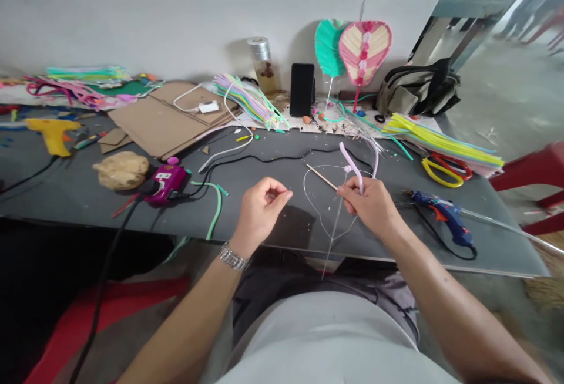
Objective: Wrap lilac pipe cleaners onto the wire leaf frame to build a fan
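The right hand (368, 208) pinches a soft pale-pink pipe cleaner (355, 168) beside a thin heart-shaped silver wire frame (308, 202) on the dark grey table (66, 196), the left hand (263, 211) closes its fingertips on something too small to tell, and a blue glue gun (445, 216) lies farther at three o'clock.

Wire frame (314, 215) sits between left hand (264, 214) and right hand (370, 208); green tube (218, 208), pink glue gun (167, 183) block left, blue glue gun (445, 219) right

A craft workshop: hot glue gun (443, 218), pipe cleaners (440, 143), cardboard sheets (163, 120)
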Available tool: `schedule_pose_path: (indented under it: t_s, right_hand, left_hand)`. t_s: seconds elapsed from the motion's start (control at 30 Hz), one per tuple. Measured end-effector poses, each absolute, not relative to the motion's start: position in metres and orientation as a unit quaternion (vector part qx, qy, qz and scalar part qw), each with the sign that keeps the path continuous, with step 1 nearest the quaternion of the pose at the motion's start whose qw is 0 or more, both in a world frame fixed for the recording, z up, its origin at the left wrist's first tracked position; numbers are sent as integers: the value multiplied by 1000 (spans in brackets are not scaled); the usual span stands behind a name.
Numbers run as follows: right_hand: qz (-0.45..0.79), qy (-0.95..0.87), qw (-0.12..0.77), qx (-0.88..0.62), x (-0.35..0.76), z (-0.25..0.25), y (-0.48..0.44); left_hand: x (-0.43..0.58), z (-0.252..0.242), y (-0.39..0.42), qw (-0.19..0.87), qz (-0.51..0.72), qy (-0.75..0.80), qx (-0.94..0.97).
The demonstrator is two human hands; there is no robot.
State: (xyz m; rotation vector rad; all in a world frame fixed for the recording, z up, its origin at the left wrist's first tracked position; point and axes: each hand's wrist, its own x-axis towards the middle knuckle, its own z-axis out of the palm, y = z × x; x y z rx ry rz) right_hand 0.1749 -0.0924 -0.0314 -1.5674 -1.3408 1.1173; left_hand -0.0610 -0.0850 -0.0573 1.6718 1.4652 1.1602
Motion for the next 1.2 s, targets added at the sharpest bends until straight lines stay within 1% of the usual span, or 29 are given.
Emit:
schedule_pose_path:
  t_s: [0.1, 0.3, 0.37, 0.53, 0.63, 0.7, 0.83, 0.9, 1.1, 1.2]
  right_hand:
    - [434, -526, 390, -619, 176, -36, -92]
    - [419, -536, 393, -618, 178, -38, -90]
    - [418, -535, 393, -621, 179, -38, -89]
    - [414, -536, 388, -625, 179, -41, -87]
    - [407, -541, 385, -628, 180, -43, -86]
    - [408, -537, 383, -631, 179, -44, -86]
    - [414, -528, 380, -636, 178, -44, -84]
    - [412, -529, 380, -637, 178, -46, -82]
    - [398, -542, 381, -634, 179, -52, -79]
    - [399, -540, 379, -637, 178, -54, -78]
  left_hand:
    - [-57, -58, -87, 338, 452, 547, 618]
    - [-53, -56, -89, 275, 466, 546, 640]
    - [-53, -56, -89, 276, 461, 550, 640]
    - [-51, -57, -90, 337, 439, 563, 614]
    - [-52, -58, -90, 325, 438, 565, 619]
    - [-52, -60, -89, 335, 448, 565, 607]
    - [-50, -62, -89, 417, 472, 548, 550]
    - [-50, -62, -90, 431, 467, 539, 553]
    - [-49, -61, -93, 387, 440, 538, 605]
    - [-45, -61, -91, 378, 443, 551, 598]
